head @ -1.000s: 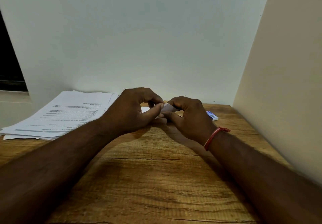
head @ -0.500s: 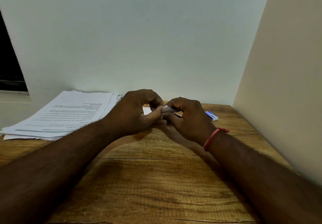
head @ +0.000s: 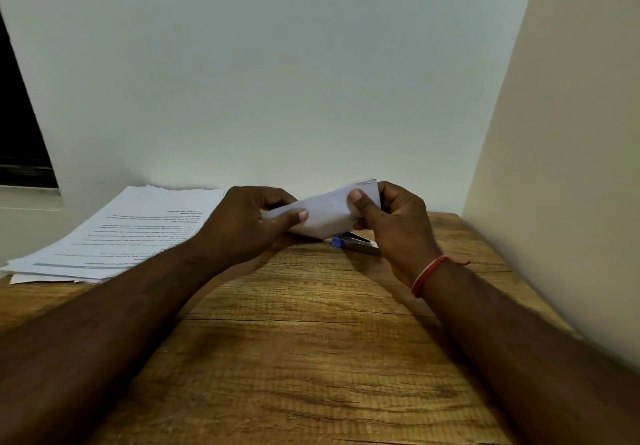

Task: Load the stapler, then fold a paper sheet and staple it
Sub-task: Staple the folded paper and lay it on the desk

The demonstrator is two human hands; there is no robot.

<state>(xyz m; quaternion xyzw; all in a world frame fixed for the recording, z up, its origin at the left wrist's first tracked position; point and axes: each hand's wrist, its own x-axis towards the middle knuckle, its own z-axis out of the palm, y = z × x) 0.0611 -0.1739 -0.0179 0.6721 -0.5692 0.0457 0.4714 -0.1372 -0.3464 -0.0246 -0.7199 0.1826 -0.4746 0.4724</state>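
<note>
Both hands hold a folded white paper sheet (head: 329, 214) just above the wooden desk (head: 304, 333) near the back wall. My left hand (head: 246, 224) pinches its left end with thumb on top. My right hand (head: 394, 223) pinches its raised right end, thumb pressed on the front face. The sheet tilts up toward the right. Under it on the desk lies the blue and silver stapler (head: 353, 242), partly hidden by the paper and my right hand.
A stack of printed pages (head: 117, 233) lies at the back left of the desk. A white wall stands close behind and a beige panel (head: 561, 167) closes the right side. A dark window opening (head: 20, 139) is far left.
The hands have moved apart and lifted. The paper, before a small bundle hidden between the fingertips, now shows as a wider folded sheet, and the stapler beneath has come into sight.
</note>
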